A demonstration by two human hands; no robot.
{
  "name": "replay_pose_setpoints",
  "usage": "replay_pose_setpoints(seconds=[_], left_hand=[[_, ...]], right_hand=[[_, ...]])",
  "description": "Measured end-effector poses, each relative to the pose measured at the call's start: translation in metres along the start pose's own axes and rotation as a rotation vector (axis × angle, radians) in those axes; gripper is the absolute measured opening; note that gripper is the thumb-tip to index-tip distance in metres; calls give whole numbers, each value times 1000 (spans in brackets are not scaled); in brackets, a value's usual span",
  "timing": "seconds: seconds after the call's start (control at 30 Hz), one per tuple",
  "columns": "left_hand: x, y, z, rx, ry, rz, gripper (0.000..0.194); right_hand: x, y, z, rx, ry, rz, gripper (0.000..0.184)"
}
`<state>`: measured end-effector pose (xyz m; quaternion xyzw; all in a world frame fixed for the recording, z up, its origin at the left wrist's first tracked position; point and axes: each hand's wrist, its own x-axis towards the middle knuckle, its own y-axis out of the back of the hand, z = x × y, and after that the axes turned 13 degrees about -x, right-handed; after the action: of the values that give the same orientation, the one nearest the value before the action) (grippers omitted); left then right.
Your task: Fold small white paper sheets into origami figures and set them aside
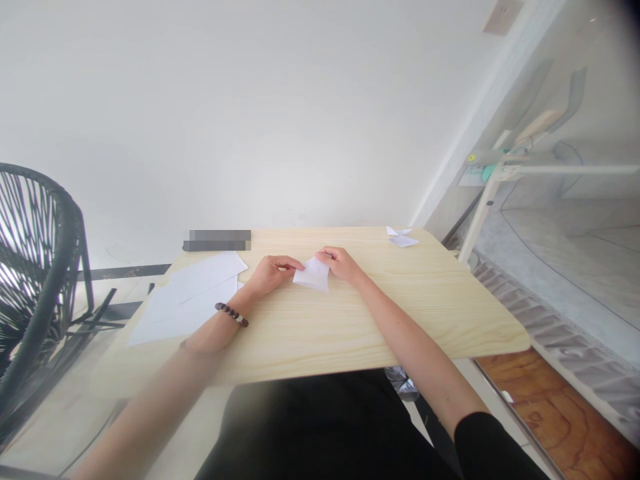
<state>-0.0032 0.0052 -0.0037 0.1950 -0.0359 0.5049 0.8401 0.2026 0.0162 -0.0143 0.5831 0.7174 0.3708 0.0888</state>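
A small folded white paper (313, 275) lies on the light wooden table (350, 320) near its middle. My left hand (273, 272) pinches the paper's left corner with its fingers curled. My right hand (340, 261) grips the paper's upper right edge, fingers bent over it. A dark bead bracelet (231, 314) sits on my left wrist.
Several loose white sheets (187, 297) lie on the table's left part. Small folded paper pieces (401, 237) rest at the far right corner. A dark flat object (217, 241) lies at the back edge. A black wire chair (37, 280) stands left; a white frame (493, 193) stands right.
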Motion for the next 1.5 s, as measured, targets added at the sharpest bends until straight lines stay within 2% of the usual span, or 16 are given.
replay_pose_setpoints(seconds=[0.4, 0.63, 0.8, 1.03, 1.13, 1.27, 1.37, 1.5], left_hand=[[-1, 1, -1, 45, 6, 1, 24], [0, 0, -1, 55, 28, 10, 24], [1, 0, -2, 72, 43, 26, 24], [1, -1, -4, 112, 71, 18, 25], [2, 0, -6, 172, 36, 14, 26], [4, 2, -11, 350, -76, -8, 27], [5, 3, -15, 493, -127, -42, 28], [5, 1, -15, 595, -179, -91, 31]], right_hand=[[1, -1, 4, 64, -11, -58, 31], [-2, 1, -2, 97, -33, -44, 36], [-1, -1, -2, 44, -19, -22, 36], [1, -4, 6, -137, 13, 65, 27], [3, -4, 12, -214, 35, 115, 22], [5, -4, 20, -349, 88, 206, 19], [4, -5, 18, -413, 116, 208, 22], [1, -3, 6, -382, 188, 150, 20]])
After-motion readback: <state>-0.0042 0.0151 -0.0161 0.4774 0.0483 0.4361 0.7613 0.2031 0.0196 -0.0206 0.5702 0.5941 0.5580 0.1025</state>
